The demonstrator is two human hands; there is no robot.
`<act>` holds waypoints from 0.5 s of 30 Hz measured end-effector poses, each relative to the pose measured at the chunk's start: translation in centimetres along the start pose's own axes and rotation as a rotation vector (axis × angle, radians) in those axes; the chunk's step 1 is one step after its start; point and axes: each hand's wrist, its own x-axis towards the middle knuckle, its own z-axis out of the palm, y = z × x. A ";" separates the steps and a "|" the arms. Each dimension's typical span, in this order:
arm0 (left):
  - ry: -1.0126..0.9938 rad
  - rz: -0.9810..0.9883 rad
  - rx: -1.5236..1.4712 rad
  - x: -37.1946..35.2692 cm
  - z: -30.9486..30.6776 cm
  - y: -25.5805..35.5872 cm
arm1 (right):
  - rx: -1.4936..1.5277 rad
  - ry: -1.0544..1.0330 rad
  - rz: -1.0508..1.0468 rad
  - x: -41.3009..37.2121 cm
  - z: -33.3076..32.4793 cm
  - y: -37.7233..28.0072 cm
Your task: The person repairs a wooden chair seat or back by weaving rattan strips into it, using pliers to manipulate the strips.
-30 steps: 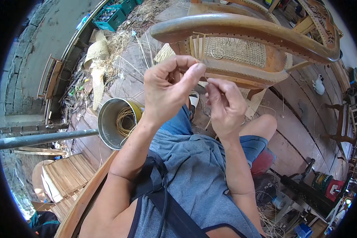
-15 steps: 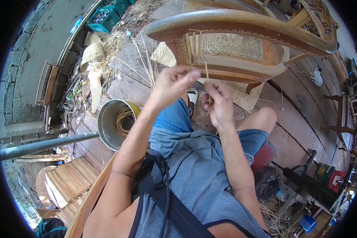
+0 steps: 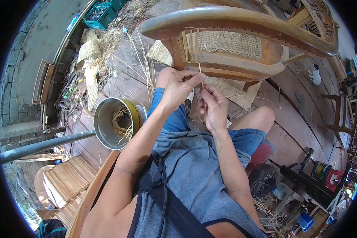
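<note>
A thin tan cane strip [image 3: 199,69] runs between my two hands above my lap. My left hand [image 3: 180,89] pinches its upper part between thumb and fingertips, with a short end poking up past them. Just below and to the right, my right hand [image 3: 214,106] is closed on the lower part of the strip, its fingers curled. Beyond my hands stands a brown wooden chair [image 3: 234,20] with a row of small holes along its frame. Its woven cane panel [image 3: 234,44] shows behind the top rail, and several cane strips [image 3: 191,44] hang at its left side.
To my left, a metal bucket [image 3: 100,135] holds a coil of cane [image 3: 122,122], with a grey pipe [image 3: 47,146] beside it. Cane shavings [image 3: 111,43] litter the floor at the upper left. A black-and-white cat [image 3: 315,75] is at the right, above a vise-like tool [image 3: 305,180].
My left hand has come down and nearer my right hand, and its fingers now pinch the strip. The view has shifted slightly.
</note>
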 end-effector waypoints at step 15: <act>-0.094 -0.285 0.092 1.1 -0.3 -4.2 | -1.892 -0.083 -0.410 16.3 0.8 -14.1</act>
